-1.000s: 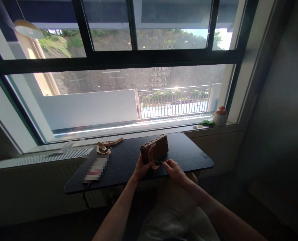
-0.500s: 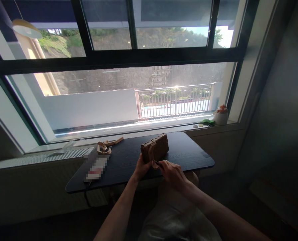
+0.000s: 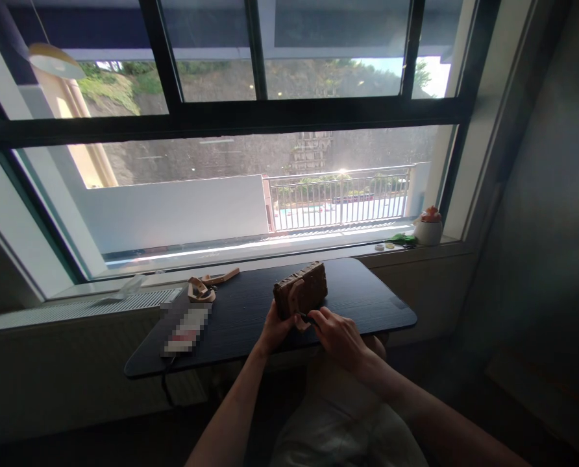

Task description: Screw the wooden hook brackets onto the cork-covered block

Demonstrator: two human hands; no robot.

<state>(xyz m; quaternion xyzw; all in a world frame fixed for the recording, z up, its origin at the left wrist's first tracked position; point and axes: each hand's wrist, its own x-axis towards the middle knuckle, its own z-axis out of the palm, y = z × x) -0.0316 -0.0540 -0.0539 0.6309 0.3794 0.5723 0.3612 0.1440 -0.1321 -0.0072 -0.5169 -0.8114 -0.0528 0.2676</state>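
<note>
A brown, box-shaped handbag with a bumpy top edge is held tilted over the front of the dark table. My left hand grips its lower left corner, fingers behind and thumb in front. A tan strap or flap runs down the near face, its lower end by my left thumb. My right hand is closed in a pinch on a small dark piece at that lower end. Whether this piece is a tool or a fitting cannot be made out.
On the table's left lie a tan leather strap with dark metal parts and a blurred-out flat item. Clear plastic rests by the radiator. A white pot with an orange top stands on the windowsill.
My right hand has drawn slightly away to the right, so more of the dark piece shows. The bag and my left hand stay nearly where they were.
</note>
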